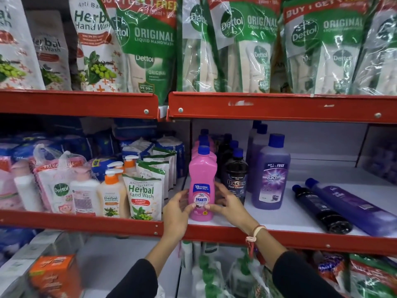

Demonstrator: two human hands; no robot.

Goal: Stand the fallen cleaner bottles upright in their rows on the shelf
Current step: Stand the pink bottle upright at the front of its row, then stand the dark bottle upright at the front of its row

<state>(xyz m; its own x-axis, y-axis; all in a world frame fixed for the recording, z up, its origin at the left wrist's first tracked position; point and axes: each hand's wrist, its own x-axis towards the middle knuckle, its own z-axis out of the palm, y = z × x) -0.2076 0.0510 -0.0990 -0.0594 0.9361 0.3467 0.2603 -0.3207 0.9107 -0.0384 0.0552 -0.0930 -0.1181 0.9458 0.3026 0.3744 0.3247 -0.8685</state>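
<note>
A glossy pink plastic cleaner bottle with a blue screw cap [202, 183] stands upright at the front edge of the white shelf with a red metal lip [279, 235], heading a row of like pink bottles behind it. The left hand [176, 209] cups its lower left side and the right hand [227, 203] wraps its lower right side, fingers curled around the blue label, so both hands are clamped on that one bottle. Just beside it to the right runs a row of black plastic bottles with blue caps [236, 179], then a row of translucent purple bottles with blue caps [271, 175], all upright. Further right, well apart from the rows, a black bottle [322, 208] and a long purple bottle [352, 206] lie on their sides next to each other, caps toward the back of the shelf. A braided pink and cream wristband [254, 233] circles the right wrist above a dark sleeve. To the left, the neighbouring bay holds soft white herbal hand wash pouches [142, 196] and pump bottles with orange collars [111, 194]. The shelf above carries crinkled green and clear refill packs [148, 44]. The red shelf fronts are scuffed painted metal with round screw heads.
</note>
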